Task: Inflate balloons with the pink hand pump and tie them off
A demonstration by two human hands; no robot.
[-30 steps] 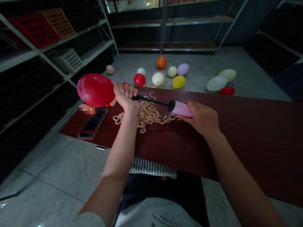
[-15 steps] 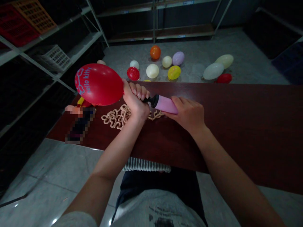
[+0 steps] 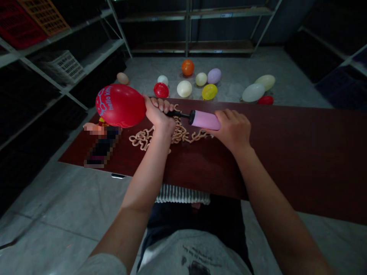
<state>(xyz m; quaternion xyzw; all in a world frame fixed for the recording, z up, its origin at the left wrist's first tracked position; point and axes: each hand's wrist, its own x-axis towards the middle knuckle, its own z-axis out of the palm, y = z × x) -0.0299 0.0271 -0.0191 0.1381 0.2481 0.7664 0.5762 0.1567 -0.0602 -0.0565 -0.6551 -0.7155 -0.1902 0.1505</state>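
My left hand (image 3: pixel 158 113) is closed around the neck of a red printed balloon (image 3: pixel 120 105) and the black nozzle end of a hand pump. The balloon bulges out to the left, above the dark red table (image 3: pixel 286 152). My right hand (image 3: pixel 233 128) grips the pink pump barrel (image 3: pixel 204 120); a short length of black rod shows between barrel and nozzle. Under both hands lies a pile of pale, uninflated long balloons (image 3: pixel 149 137).
Several inflated balloons (image 3: pixel 184 88) in orange, white, yellow, lilac and red lie on the grey floor beyond the table. A blurred dark object (image 3: pixel 100 151) rests on the table's left end. Metal shelving with crates (image 3: pixel 61 65) stands at the left and back.
The pump barrel slid in against the nozzle, then drew back out a little, exposing the rod again. The red balloon stays held at the nozzle.
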